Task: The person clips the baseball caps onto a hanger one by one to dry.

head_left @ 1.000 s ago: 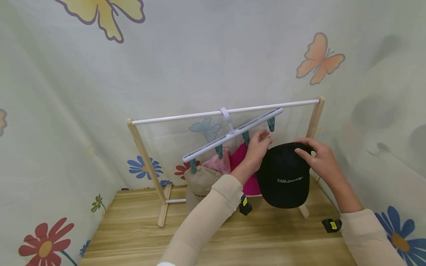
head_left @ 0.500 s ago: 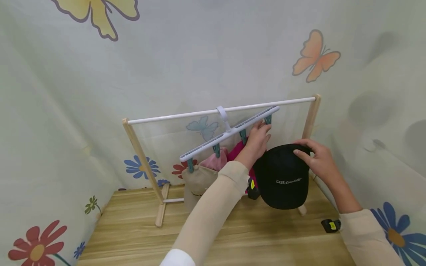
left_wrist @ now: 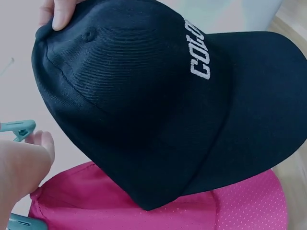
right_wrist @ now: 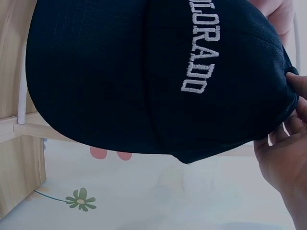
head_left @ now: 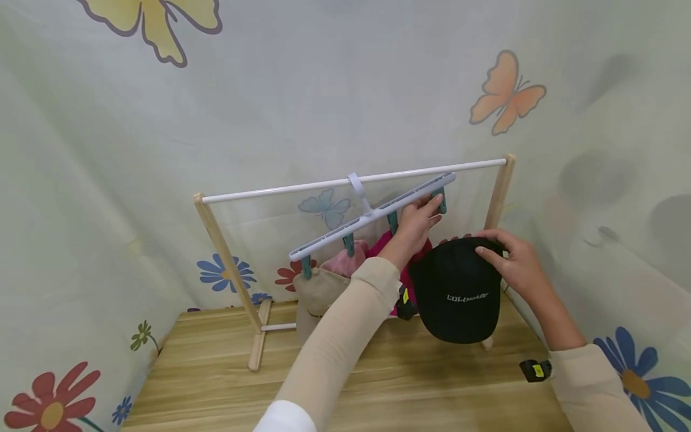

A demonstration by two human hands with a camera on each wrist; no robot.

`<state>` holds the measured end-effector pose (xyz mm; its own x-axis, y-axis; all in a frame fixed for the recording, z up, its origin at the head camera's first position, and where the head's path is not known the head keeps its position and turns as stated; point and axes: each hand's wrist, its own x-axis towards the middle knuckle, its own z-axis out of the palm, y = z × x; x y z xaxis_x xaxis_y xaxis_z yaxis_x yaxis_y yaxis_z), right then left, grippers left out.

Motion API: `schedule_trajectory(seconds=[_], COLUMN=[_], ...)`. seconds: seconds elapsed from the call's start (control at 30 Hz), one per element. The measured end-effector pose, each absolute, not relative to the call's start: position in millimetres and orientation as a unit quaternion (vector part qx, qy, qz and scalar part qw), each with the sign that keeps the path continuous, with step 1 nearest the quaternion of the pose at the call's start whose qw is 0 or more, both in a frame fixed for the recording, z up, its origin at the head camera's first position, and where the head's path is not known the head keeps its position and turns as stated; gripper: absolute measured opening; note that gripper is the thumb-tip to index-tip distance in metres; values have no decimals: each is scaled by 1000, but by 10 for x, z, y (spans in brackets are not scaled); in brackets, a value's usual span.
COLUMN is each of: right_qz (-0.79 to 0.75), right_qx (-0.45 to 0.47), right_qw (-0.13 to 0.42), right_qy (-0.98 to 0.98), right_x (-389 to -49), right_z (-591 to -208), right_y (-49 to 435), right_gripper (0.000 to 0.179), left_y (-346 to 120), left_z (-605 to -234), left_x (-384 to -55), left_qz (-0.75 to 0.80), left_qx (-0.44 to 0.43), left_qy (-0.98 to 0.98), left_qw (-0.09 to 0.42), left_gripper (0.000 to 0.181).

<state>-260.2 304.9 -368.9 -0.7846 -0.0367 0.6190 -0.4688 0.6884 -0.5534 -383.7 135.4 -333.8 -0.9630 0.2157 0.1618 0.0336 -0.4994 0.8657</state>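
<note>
My right hand (head_left: 515, 261) pinches the top of a black cap (head_left: 456, 294), thumb in front. The cap hangs brim down, with white "COLORADO" lettering (right_wrist: 204, 48) on its front in the right wrist view. At the right end of a pale hanger (head_left: 372, 217), my left hand (head_left: 415, 225) pinches a teal clip (head_left: 441, 201); the left wrist view shows its fingers behind that clip (left_wrist: 19, 128). Other teal clips hold a beige cap (head_left: 321, 294), a pink cap (head_left: 345, 262) and a magenta cap (left_wrist: 129, 201), the last partly hidden by the black cap and my left arm.
The hanger hooks over the white rail (head_left: 281, 189) of a small rack with wooden legs (head_left: 229, 264). It stands on a wood-grain table (head_left: 216, 384), close to a wall (head_left: 345, 90) printed with butterflies and flowers.
My left hand has moved up and right from beside the magenta cap to the hanger's rightmost clip. My right hand keeps holding the black cap in nearly the same place.
</note>
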Motion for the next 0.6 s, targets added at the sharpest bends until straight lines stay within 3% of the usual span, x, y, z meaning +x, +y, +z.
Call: schedule_trajectory(seconds=[0.23,0.6], right_qz=[362,366], right_qx=[139,142], right_qw=[295,291], right_qy=[-873,-872], right_x=[-2592,-2602], right_z=[-3695,-3728], right_y=[3061,3038], right_gripper=[25,26], left_y=[1392,1430], left_z=[-3306,-3331], left_x=[-3780,-3661], left_qz=[870,864], left_qx=[129,95], left_qy=[474,493], left_qw=[43,-39], left_gripper=[23,15])
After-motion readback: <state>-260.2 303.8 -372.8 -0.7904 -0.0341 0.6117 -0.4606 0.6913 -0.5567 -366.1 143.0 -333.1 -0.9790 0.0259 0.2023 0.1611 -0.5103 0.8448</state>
